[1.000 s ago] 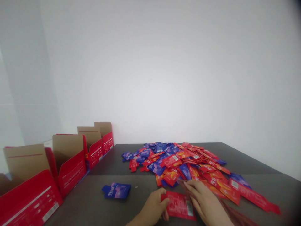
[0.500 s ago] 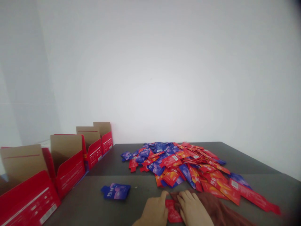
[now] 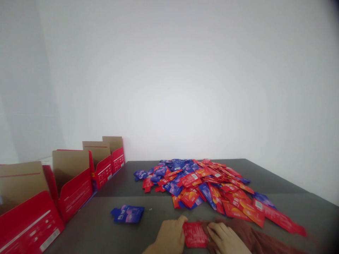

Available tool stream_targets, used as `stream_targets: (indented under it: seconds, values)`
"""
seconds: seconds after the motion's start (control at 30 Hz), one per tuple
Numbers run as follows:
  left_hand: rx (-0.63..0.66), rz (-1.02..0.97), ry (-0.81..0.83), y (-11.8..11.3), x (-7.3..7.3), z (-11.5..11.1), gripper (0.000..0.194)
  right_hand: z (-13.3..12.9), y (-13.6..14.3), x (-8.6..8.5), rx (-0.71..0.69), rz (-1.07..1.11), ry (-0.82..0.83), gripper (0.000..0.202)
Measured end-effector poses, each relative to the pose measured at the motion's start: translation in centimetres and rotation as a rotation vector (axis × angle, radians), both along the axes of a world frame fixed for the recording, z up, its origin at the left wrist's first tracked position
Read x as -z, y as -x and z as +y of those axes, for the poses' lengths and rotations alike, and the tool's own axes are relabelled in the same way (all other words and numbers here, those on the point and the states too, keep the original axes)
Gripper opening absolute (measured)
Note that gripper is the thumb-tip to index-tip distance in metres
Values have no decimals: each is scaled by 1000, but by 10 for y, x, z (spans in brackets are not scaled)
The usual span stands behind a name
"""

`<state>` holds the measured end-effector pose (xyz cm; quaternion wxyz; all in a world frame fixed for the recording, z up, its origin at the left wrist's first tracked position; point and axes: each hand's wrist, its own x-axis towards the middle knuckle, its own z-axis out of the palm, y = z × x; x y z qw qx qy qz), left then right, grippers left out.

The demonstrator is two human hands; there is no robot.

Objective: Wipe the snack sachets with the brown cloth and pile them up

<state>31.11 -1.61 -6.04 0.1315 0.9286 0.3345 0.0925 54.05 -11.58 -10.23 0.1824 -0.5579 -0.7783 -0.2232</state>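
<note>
left hand (image 3: 169,235) had fingers curled nearly closed on the left edge of a red packet (image 3: 195,235), which was between the hands at the near side of the dark table (image 3: 97,233). right hand (image 3: 225,240) had fingers bunched on a brown cloth (image 3: 247,235) over the packet's right edge (fingertips partly hidden). mixed pile (image 3: 193,179) sat behind, lone blue packet (image 3: 129,214) left, open red boxes (image 3: 76,194) farther left.

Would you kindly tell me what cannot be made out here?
In the head view:
Flat red printed packet: right end hidden by brown fabric cloth; lettering too blurred to read.
Left hand: most fingers hidden by its back.
Nearest red cardboard box: left end cut off by picture edge.
</note>
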Motion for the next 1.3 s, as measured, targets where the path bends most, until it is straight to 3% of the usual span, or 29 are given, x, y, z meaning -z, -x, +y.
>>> stream_targets:
  seconds: [0.1, 0.17, 0.33, 0.43, 0.6, 0.67, 0.77, 0.87, 0.93, 1.03, 1.17, 1.3]
  values:
    - [-24, -11, -6, -2, 1, 0, 41, 12, 17, -6, 120, 87, 45, 29]
    - [-25, -18, 3, -2, 2, -2, 40, 25, 37, -5, 115, 114, 37, 27]
    - [-59, -94, 59, 5, 3, 0, 44, 42, 64, 12, -195, 19, -144, 29]
    - [-147, -246, 92, 20, -5, 15, 44, 38, 52, 10, -208, 56, -100, 30]
    - [-366, -451, 288, 68, -39, 71, 42, 30, 39, -8, 10, 154, 104, 29]
    - [-470, -391, 275, 97, -51, 96, 45, 30, 40, -10, 35, 157, 128, 32]
    - [-551, -196, 126, 145, -59, 122, 39, 32, 45, -8, 61, 159, 133, 33]
    - [-582, -70, 99, 180, -63, 132, 31, 33, 49, -8, 85, 186, 125, 27]
    - [-596, 40, 76, 188, -67, 134, 27, 32, 51, -10, 84, 205, 118, 22]
    - [-598, 161, -44, 171, -73, 137, 25, 31, 54, -12, 75, 222, 94, 21]
    - [-570, 211, -206, 108, -67, 148, 38, 35, 52, -12, 76, 241, 101, 22]
    - [-609, 278, -185, 50, -52, 160, 57, 40, 38, -14, 116, 240, 137, 35]
